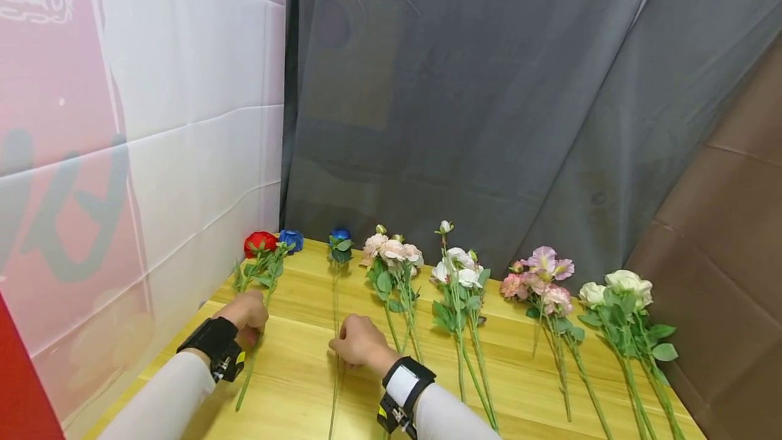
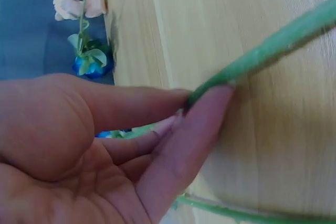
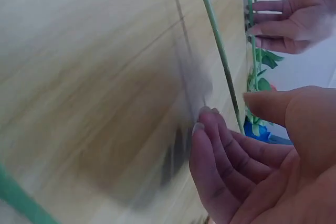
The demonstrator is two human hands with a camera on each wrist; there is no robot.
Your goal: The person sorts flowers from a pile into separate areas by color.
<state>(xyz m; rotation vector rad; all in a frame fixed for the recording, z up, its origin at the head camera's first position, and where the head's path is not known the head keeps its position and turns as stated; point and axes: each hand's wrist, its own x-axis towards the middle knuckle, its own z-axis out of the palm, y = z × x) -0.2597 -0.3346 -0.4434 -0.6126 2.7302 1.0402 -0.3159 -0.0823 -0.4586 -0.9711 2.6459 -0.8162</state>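
My left hand [image 1: 246, 314] pinches a green flower stem [image 2: 268, 51] between thumb and fingertips. Beyond that hand lie a red flower [image 1: 259, 244] and a blue flower [image 1: 291, 241]; which bloom the pinched stem carries cannot be told. A second stem [image 2: 236, 213] runs below the fingers in the left wrist view. To the right, my right hand [image 1: 360, 341] is at the long stem [image 3: 218, 40] of a single blue flower [image 1: 339, 236]. That stem passes between its thumb and loosely bent fingers, which stand apart.
Rightward on the wooden table [image 1: 293, 358] lie pale pink flowers [image 1: 394, 250], white flowers [image 1: 467, 277], pink and lilac flowers [image 1: 546, 265], and cream-green roses [image 1: 629, 284]. A white and pink sheet [image 1: 201, 87] borders the left, a grey curtain [image 1: 440, 100] the back, a brown sheet [image 1: 721, 257] the right.
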